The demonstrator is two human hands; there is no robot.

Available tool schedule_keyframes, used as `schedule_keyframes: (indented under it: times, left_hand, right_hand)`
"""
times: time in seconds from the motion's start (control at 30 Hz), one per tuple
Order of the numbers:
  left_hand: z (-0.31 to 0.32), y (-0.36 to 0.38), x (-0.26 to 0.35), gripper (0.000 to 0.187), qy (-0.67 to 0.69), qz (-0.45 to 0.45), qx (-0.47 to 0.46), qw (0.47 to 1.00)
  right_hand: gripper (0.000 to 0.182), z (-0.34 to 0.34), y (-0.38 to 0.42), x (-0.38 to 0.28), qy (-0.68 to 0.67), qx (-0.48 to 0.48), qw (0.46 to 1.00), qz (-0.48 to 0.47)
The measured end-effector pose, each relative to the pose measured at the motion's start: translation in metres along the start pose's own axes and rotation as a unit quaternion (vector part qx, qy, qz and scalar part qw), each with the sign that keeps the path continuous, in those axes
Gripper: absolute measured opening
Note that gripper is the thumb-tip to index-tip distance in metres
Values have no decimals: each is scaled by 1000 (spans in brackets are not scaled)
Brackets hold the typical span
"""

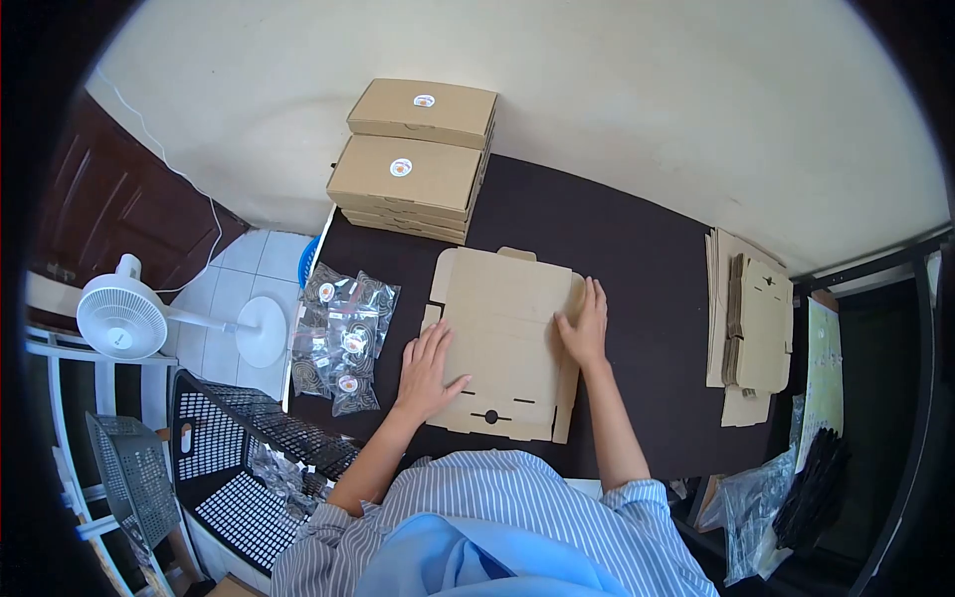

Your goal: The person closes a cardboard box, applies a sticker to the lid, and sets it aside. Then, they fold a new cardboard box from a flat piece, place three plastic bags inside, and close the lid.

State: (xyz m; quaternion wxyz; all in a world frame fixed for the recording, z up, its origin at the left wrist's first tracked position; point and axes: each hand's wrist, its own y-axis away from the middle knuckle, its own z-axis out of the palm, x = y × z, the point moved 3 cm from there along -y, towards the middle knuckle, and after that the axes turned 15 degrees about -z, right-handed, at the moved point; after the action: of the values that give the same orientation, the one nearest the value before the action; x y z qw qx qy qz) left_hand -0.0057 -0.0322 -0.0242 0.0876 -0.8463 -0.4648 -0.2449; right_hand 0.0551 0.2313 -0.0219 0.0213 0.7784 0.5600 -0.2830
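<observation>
A brown cardboard box blank (pixel 502 328) lies nearly flat on the dark tabletop (pixel 647 279) in front of me, with slots and a round hole near its front edge. My left hand (pixel 428 371) rests on its left edge, fingers spread. On the right edge lies my right hand (pixel 585 323), its thumb apart from the fingers and touching the cardboard. Left of the blank are several clear plastic packets (pixel 348 338) with dark coiled contents and round stickers.
Closed cardboard boxes (pixel 403 179) are stacked at the back left. Folded cardboard blanks (pixel 761 323) stand at the right end. A white fan (pixel 124 316) and a black plastic basket (pixel 214 438) are at the left. Plastic bags (pixel 751 512) hang at the lower right.
</observation>
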Motion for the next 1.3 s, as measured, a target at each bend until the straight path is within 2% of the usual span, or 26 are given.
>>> schedule_keyframes:
  times: [0.07, 0.1, 0.17, 0.2, 0.27, 0.3, 0.37, 0.4, 0.43, 0.47, 0.5, 0.57, 0.6, 0.67, 0.7, 0.73, 0.8, 0.93, 1.0, 1.1, 1.23, 1.3]
  left_hand:
    - [-5, -8, 3, 77, -3, -16, 2, 1000]
    - [-7, -12, 2, 77, -1, -31, 10, 999]
    - [-7, -19, -2, 78, 0, -45, 20, 999]
    - [-5, -23, -7, 75, 13, -60, 29, 998]
    - [-4, -26, -11, 73, 28, -74, 39, 996]
    - [-5, -26, -14, 72, 72, -97, 33, 992]
    - [-2, -24, -25, 72, 115, -119, 25, 986]
    - [-3, -25, -30, 75, 203, -124, 56, 970]
    - [-2, -25, -34, 78, 289, -128, 86, 945]
    - [-1, -24, -38, 78, 290, -127, 85, 945]
    - [-14, -24, -32, 81, 263, -112, 70, 956]
    - [-20, -27, -31, 86, 205, -55, 50, 976]
    - [-27, -28, -31, 86, 205, -55, 51, 976]
    - [-40, -29, -23, 79, 51, 90, 29, 994]
    - [-41, -30, -26, 69, 23, 129, -7, 991]
    - [-42, -32, -29, 69, 24, 129, -7, 991]
    - [-40, -34, -31, 62, 7, 165, -84, 983]
    - [-34, -35, -34, 59, -30, 181, -92, 979]
    - [-29, -37, -33, 58, -64, 178, -81, 979]
    - [-27, -35, -32, 56, -108, 183, -72, 974]
    - [-32, -39, -31, 54, -117, 195, -75, 971]
    - [-35, -46, -32, 54, -50, 160, -111, 980]
  right_hand:
    - [68, -3, -17, 13, -26, -75, 993, 87]
    - [68, -1, -24, 25, -26, -73, 993, 86]
    - [53, 16, -28, 49, -156, -119, 972, 128]
    - [53, 13, -28, 46, -156, -117, 973, 127]
    - [33, -3, -23, 33, -182, -64, 972, 133]
    - [33, -7, -17, 30, -181, -64, 973, 131]
    - [24, -18, -3, 22, -258, 24, 963, 71]
    - [24, -21, 6, 20, -257, 24, 963, 73]
    - [21, -27, 12, 13, -263, 52, 963, 3]
    - [19, -32, 19, 5, -267, 80, 958, -68]
    - [20, -36, 26, -1, -244, 73, 964, -81]
    - [32, -35, 44, -6, -127, 16, 976, -174]
    - [35, -38, 49, -12, -71, -17, 973, -221]
    - [40, -31, 59, -5, -50, -45, 971, -230]
    - [46, -28, 61, -5, -31, -73, 968, -239]
    - [46, -29, 64, -4, -31, -73, 968, -239]
    - [53, -28, 66, -5, 2, -108, 959, -263]
    - [54, -31, 69, -8, 29, -140, 953, -267]
    - [49, -25, 68, -9, 77, -188, 949, -240]
    - [46, -24, 64, -14, 101, -211, 947, -218]
    - [49, -29, 62, -15, 105, -205, 947, -226]
    - [46, -41, 54, -14, -6, -182, 962, -204]
